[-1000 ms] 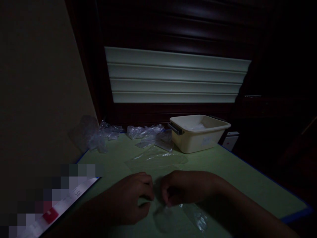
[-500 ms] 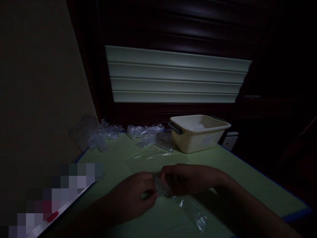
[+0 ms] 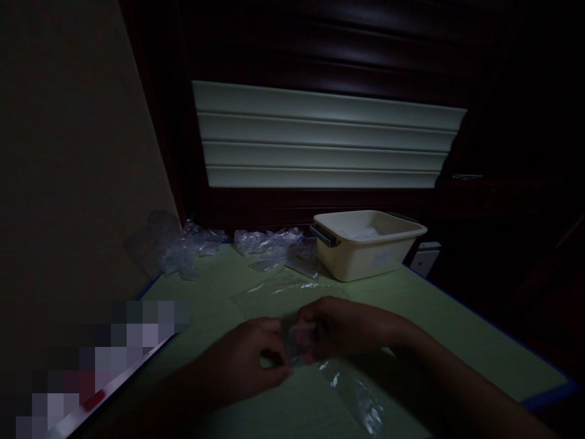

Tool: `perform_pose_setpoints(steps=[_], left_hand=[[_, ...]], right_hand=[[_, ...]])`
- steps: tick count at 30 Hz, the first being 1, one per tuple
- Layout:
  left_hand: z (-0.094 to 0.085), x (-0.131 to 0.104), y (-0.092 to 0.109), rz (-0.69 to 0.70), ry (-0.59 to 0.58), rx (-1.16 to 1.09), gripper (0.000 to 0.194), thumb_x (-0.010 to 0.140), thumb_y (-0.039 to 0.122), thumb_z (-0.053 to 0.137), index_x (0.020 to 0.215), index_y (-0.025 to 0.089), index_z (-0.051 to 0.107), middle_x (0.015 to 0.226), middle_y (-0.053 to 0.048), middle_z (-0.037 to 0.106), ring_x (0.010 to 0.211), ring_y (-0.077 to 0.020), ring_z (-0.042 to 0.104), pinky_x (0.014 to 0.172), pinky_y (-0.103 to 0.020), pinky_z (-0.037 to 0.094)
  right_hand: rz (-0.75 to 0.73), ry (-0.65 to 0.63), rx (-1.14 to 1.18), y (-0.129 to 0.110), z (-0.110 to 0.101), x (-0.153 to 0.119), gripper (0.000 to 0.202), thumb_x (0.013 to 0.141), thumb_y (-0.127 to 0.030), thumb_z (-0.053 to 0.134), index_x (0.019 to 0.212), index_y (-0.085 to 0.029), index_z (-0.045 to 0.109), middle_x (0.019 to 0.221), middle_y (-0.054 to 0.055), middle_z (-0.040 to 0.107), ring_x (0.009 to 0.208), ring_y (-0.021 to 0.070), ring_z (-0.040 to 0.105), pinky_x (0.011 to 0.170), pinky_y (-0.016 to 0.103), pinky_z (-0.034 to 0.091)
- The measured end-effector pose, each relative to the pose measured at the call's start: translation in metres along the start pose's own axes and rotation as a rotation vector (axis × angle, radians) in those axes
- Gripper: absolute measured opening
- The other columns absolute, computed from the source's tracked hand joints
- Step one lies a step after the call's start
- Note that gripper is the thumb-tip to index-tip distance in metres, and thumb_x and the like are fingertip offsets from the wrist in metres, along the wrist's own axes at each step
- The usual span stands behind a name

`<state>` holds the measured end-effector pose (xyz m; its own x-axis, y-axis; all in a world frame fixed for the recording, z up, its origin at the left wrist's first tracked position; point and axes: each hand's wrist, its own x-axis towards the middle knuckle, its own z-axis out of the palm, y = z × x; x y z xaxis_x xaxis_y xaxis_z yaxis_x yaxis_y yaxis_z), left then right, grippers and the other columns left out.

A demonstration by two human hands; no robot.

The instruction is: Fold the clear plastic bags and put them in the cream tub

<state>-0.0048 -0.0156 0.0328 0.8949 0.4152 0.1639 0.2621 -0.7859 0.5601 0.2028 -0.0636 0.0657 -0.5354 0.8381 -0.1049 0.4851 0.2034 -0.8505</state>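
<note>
Low over the middle of the green table (image 3: 214, 305), my left hand (image 3: 249, 360) pinches the left side of a small clear plastic piece (image 3: 300, 342). On its other side, my right hand (image 3: 336, 329) has its fingers closed on the same plastic. A flat clear bag (image 3: 292, 289) lies just beyond both hands. Below my right hand, a crinkled clear plastic strip (image 3: 356, 396) rests on the table. The dim light hides the exact shape of what is between my fingers.
A cream bin (image 3: 365, 259) with dark handles stands at the back right, with clear plastic inside. Crumpled clear bags (image 3: 269, 244) lie along the back edge, and more plastic (image 3: 173, 244) is at the back left. A white device (image 3: 425, 259) is beyond the right edge.
My right hand's fingers have shifted slightly on the plastic, which now shows a different fold. The strip near my right hand reaches a little lower.
</note>
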Motion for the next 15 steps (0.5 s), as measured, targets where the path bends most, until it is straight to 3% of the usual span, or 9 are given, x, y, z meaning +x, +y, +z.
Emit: perform_pose_setpoints(steps=[11,15], left_hand=[[-0.005,-0.002,0.004,0.056,0.018,-0.030,0.011,0.069,0.004,0.065,0.067,0.015,0.064,0.076,0.001,0.056,0.078,-0.0139,0.057,0.068,-0.021,0.040],[-0.005,-0.004,0.002,0.048,0.015,-0.030,0.011,0.074,0.008,0.063,0.066,0.015,0.061,0.079,0.000,0.055,0.079,-0.0140,0.056,0.068,-0.022,0.039]], right_hand=[[-0.067,-0.102,0.036,0.012,0.003,0.004,0.010,0.073,-0.008,0.061,0.082,-0.012,0.064,0.075,-0.001,0.060,0.071,0.0119,0.056,0.067,0.022,0.043],[-0.061,-0.092,0.040,0.011,0.003,0.004,0.009,0.071,-0.007,0.062,0.079,-0.012,0.062,0.073,-0.002,0.060,0.069,0.0116,0.056,0.067,0.022,0.043]])
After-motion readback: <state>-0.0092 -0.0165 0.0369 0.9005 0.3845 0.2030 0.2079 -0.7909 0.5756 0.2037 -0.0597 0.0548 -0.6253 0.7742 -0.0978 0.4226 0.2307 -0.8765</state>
